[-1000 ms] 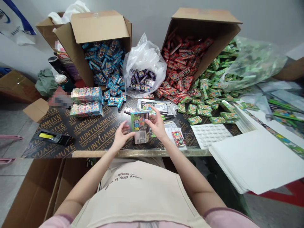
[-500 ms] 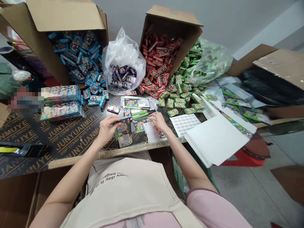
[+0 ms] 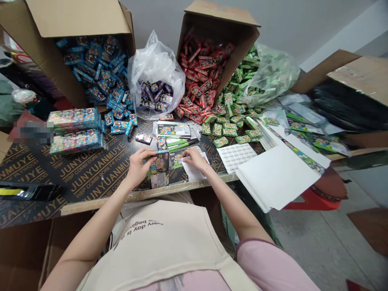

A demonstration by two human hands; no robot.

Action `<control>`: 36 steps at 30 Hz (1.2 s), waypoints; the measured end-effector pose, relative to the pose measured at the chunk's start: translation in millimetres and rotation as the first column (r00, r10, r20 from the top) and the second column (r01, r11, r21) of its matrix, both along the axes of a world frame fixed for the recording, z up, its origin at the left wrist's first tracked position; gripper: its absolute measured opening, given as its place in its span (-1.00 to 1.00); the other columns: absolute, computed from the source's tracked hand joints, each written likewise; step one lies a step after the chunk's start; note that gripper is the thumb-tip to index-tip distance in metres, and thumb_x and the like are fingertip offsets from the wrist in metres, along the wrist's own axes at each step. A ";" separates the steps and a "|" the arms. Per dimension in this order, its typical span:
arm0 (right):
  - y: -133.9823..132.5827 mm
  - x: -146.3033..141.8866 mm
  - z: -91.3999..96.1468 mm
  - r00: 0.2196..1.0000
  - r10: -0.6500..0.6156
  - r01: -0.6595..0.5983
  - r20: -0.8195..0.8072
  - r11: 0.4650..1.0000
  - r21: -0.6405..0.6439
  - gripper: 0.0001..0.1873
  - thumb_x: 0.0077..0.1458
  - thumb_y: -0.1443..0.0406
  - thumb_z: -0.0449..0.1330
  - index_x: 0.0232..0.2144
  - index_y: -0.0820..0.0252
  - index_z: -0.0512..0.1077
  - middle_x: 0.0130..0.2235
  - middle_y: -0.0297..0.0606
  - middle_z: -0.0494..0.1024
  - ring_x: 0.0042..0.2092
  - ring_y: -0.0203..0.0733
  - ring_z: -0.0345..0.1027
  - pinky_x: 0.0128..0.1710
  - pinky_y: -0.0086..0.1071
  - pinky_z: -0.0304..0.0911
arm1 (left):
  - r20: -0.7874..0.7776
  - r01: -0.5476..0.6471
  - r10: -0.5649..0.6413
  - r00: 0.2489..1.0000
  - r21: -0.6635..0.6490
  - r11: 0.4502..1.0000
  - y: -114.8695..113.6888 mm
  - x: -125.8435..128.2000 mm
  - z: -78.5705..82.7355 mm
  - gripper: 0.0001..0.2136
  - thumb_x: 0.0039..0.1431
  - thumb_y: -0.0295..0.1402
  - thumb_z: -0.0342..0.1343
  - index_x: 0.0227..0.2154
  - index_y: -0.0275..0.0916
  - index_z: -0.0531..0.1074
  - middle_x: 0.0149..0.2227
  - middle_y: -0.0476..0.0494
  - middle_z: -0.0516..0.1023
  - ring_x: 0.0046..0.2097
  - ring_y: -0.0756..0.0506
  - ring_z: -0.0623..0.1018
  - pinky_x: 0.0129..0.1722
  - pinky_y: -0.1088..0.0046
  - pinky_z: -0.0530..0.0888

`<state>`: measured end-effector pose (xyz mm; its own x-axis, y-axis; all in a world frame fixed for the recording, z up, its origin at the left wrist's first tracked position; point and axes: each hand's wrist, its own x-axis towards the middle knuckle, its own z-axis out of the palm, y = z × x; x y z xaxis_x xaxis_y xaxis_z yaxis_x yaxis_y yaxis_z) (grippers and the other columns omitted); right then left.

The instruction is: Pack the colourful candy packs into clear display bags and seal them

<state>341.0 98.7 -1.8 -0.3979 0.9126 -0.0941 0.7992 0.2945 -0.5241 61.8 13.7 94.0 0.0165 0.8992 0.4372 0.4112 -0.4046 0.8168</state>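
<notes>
Count for you, big to small. Open cartons behind the work: 3. Left carton spills blue packets, middle carton spills red packets, right carton has black plastic in it. White card stack: 1, sheet count unreadable, on your right. Clear bags: 2, one bag around purple packets, one bag over green packets. Heaps too jumbled to count. Wrapped bundles on your left: 2 groups, back bundle and front bundle. Label sheet: 1, just beside the card stack.

Your left grip is pinching the top of 1 dark printed box, near the front edge, in front of flat black-and-green printed pouches (overlapping, no count). Your right grip has its fingers together at a white sheet; can't tell whether it's grasping it. At least 1 purple packet sits apart, in front of its bag.

Surface: worktop is black-faced plywood, gold JUNYUANMUYE print, tan front edge. Room: plain grey wall behind, grey floor to your right.
</notes>
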 end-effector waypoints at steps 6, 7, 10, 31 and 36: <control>8.0 -6.2 8.2 0.993 0.082 -0.079 0.090 0.996 -0.035 -0.94 -0.10 0.36 0.32 -0.49 0.19 0.50 -0.38 -0.20 0.51 -0.22 -0.09 0.27 -0.22 -0.32 0.03 | -0.002 0.004 -0.004 1.000 -0.020 1.000 -0.7 -0.5 -0.1 -0.89 0.11 -0.43 0.18 -0.31 -0.19 0.58 -0.28 -0.14 0.59 -0.21 -0.10 0.57 -0.19 0.36 0.49; 8.4 -6.9 9.6 0.991 0.090 -0.086 0.101 0.996 -0.038 -0.94 -0.09 0.36 0.32 -0.51 0.19 0.48 -0.39 -0.20 0.50 -0.23 -0.09 0.27 -0.23 -0.32 0.02 | -0.003 0.005 -0.005 1.000 -0.021 1.000 -0.8 -0.6 -0.3 -0.89 0.11 -0.43 0.18 -0.31 -0.19 0.58 -0.28 -0.14 0.59 -0.21 -0.10 0.57 -0.18 0.36 0.49; 8.3 -7.7 13.6 0.987 0.111 -0.106 0.119 0.993 -0.051 -0.91 -0.09 0.38 0.31 -0.53 0.20 0.44 -0.40 -0.21 0.49 -0.25 -0.12 0.25 -0.24 -0.34 0.01 | -0.004 0.007 -0.007 1.000 -0.026 1.000 -0.7 -0.6 -0.9 -0.88 0.11 -0.43 0.18 -0.30 -0.19 0.58 -0.27 -0.14 0.59 -0.20 -0.09 0.57 -0.18 0.37 0.49; 15.6 -1.1 11.2 0.969 0.239 -0.236 0.067 0.970 -0.055 -0.96 -0.05 0.42 0.24 -0.49 0.23 0.47 -0.43 -0.28 0.50 -0.34 -0.23 0.29 -0.33 -0.44 0.04 | 0.002 0.009 -0.009 1.000 -0.008 1.000 -1.6 -0.7 0.6 -0.90 0.11 -0.43 0.18 -0.32 -0.22 0.58 -0.30 -0.14 0.59 -0.24 -0.08 0.57 -0.21 0.39 0.49; -6.2 1.5 2.1 0.988 0.152 -0.154 0.035 0.984 0.085 -0.85 0.14 0.37 0.13 -0.43 0.21 0.48 -0.34 -0.18 0.52 -0.29 -0.20 0.32 -0.26 -0.39 0.11 | 0.004 -0.002 0.002 1.000 0.007 1.000 -1.3 1.2 0.0 -0.90 0.10 -0.46 0.19 -0.33 -0.22 0.58 -0.30 -0.14 0.59 -0.23 -0.08 0.57 -0.21 0.38 0.48</control>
<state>342.4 92.5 0.3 -0.5318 0.8463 -0.0303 0.7553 0.4578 -0.4691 63.0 12.3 94.0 0.0127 0.8961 0.4438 0.4088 -0.4097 0.8155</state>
